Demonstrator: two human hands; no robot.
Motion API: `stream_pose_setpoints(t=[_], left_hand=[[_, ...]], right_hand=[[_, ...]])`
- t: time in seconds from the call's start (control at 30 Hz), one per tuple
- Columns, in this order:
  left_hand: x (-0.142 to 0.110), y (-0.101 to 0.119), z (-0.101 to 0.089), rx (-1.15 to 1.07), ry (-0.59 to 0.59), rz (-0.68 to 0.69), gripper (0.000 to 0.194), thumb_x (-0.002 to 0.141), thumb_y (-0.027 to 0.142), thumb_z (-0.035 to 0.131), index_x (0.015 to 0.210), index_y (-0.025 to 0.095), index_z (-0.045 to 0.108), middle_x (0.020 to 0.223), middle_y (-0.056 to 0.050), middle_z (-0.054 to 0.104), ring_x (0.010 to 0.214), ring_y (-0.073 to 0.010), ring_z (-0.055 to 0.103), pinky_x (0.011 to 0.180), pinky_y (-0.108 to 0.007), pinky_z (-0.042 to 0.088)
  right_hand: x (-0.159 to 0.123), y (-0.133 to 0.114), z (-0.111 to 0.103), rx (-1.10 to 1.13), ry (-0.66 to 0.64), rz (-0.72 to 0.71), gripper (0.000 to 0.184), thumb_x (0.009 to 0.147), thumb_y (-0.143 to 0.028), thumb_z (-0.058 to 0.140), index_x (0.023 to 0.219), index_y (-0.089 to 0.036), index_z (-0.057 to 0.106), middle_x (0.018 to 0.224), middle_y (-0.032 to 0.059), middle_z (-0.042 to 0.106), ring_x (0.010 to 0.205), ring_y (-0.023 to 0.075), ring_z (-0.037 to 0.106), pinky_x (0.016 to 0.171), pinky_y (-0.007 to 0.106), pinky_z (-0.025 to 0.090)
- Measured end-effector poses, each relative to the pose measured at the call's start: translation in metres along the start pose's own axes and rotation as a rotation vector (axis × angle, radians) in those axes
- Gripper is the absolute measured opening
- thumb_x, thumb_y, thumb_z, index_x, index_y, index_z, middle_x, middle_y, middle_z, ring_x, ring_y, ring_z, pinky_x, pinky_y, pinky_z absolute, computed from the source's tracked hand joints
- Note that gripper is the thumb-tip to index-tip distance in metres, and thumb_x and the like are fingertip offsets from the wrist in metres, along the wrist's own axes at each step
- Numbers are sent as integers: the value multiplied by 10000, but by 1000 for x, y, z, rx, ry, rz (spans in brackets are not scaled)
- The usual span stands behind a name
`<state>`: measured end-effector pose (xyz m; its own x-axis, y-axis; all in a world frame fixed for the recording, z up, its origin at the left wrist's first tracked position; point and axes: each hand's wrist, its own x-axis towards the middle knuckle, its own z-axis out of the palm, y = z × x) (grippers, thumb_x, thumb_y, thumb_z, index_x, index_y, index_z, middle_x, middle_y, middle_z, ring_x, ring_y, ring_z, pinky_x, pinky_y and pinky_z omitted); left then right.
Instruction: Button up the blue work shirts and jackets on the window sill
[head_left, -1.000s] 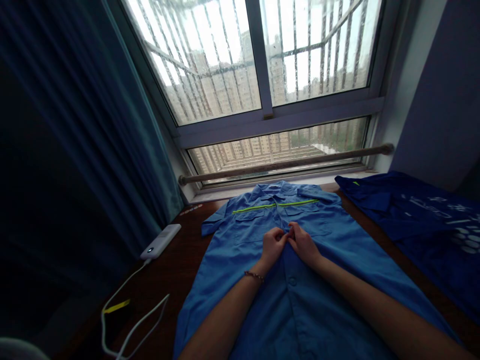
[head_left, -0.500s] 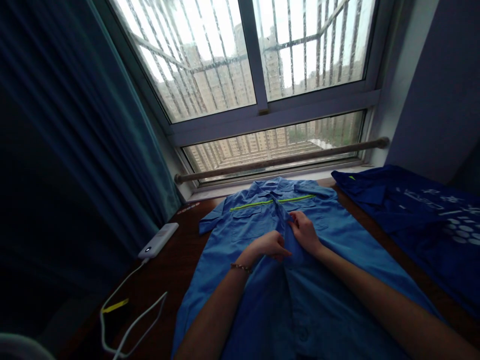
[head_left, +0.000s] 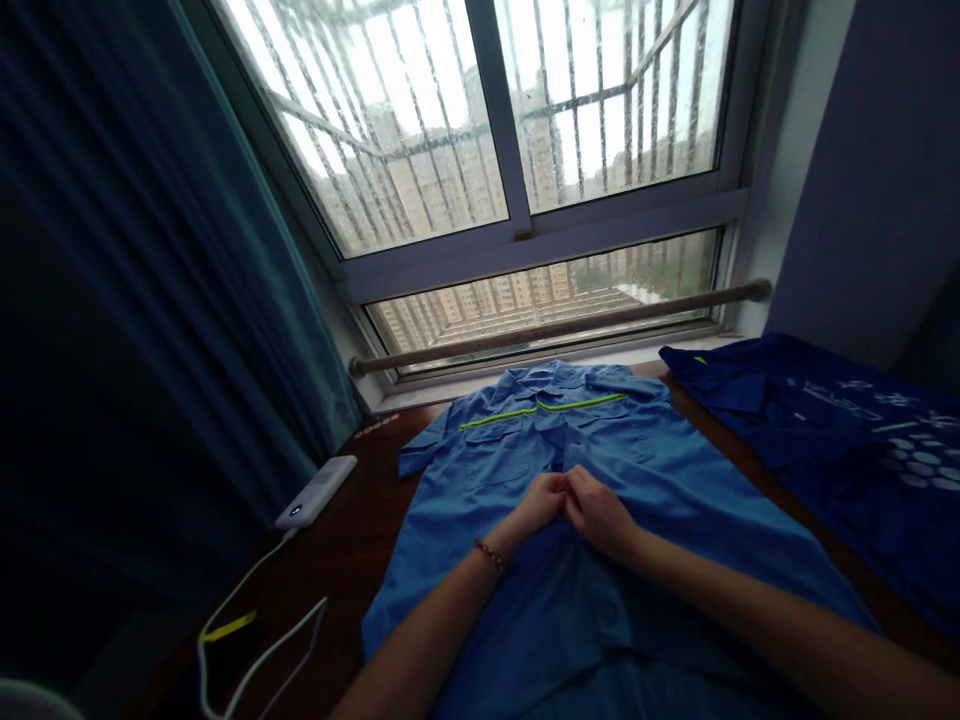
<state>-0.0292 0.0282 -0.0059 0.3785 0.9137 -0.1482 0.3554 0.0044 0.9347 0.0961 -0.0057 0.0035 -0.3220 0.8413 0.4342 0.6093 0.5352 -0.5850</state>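
A blue short-sleeved button-up shirt (head_left: 480, 500) with a yellow-green stripe across the chest lies spread out, its collar toward the window. My left hand (head_left: 545, 500), a bracelet on its wrist, is closed on the front placket midway down the shirt. Right beside it, touching at the fingertips, my right hand (head_left: 596, 510) pinches the same placket. The cloth between the fingers is mostly hidden. Below the hands, a button (head_left: 606, 612) shows on the front edge.
A darker blue shirt (head_left: 825, 430) with white print lies at the right. On the brown wooden table (head_left: 345, 560) at the left are a white power bank (head_left: 316, 492), its white cable (head_left: 225, 600) and a yellow object (head_left: 230, 628). A curtain (head_left: 247, 300) hangs left; a rail (head_left: 562, 328) crosses the window.
My right hand has come down the placket toward me, and my left hand has shifted slightly forward. The two hands, apart before, now meet on the shirt front.
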Motion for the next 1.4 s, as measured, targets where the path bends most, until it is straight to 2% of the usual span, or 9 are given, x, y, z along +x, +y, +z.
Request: stream_pose_setpoints(t=[0.2,0.37,0.53,0.63,0.8,1.0,1.2,1.3,1.4], left_hand=[[-7,-8,1,-121,47,49,325,617,438,603,609,143,468,469,40,486,384,-85,435,395,-203,304],[-11,-2,-6,-170,-26,5,360,566,443,659,651,132,498,538,22,544,411,-81,460,411,-200,308],[-14,6,-11,-179,-56,-5,310,553,341,687,615,143,456,493,53,481,451,-76,456,445,-193,306],[-14,4,-5,-151,31,-1,278,574,309,660,588,149,434,468,65,433,432,-65,405,433,-192,271],[-16,-1,8,87,270,119,160,603,183,579,544,142,437,477,67,372,459,-56,332,440,-190,221],[-25,7,15,116,344,165,49,645,178,531,632,132,520,555,37,477,521,-79,417,488,-190,291],[-27,15,13,51,302,159,100,666,219,553,711,131,558,623,-1,556,573,-107,500,540,-203,372],[-30,19,11,62,248,179,149,678,236,556,789,137,565,724,-19,589,572,-99,516,541,-205,391],[-34,22,13,98,309,135,301,641,285,614,898,156,527,819,-18,588,521,-76,500,490,-197,374]], right_hand=[[-3,15,-28,139,-238,-256,247,675,-35,484,879,-173,501,827,18,513,747,126,502,675,223,415],[2,16,-43,31,-376,-351,332,663,-52,512,969,-180,506,904,35,537,802,141,525,703,231,422],[1,17,-37,-91,-301,-365,203,743,-96,465,933,-151,509,849,57,567,782,162,528,690,254,415],[-1,15,-34,-120,-258,-338,155,771,-112,441,912,-145,496,808,60,572,757,170,526,677,265,407],[-2,16,-26,-2,-218,-131,225,700,-50,470,894,-156,425,745,32,569,700,152,544,629,233,395],[0,19,-23,121,-226,91,259,681,-65,514,873,-185,389,658,-22,549,629,126,554,568,194,378],[-2,13,-27,-128,-194,20,325,714,-127,540,1015,-191,435,972,60,525,792,154,550,644,223,385],[-1,16,-29,-195,-233,-11,274,746,-112,492,1006,-188,458,925,52,537,782,158,549,641,225,381],[4,21,-36,-170,-74,11,180,778,-105,446,942,-173,474,867,46,539,778,157,533,676,236,382]])
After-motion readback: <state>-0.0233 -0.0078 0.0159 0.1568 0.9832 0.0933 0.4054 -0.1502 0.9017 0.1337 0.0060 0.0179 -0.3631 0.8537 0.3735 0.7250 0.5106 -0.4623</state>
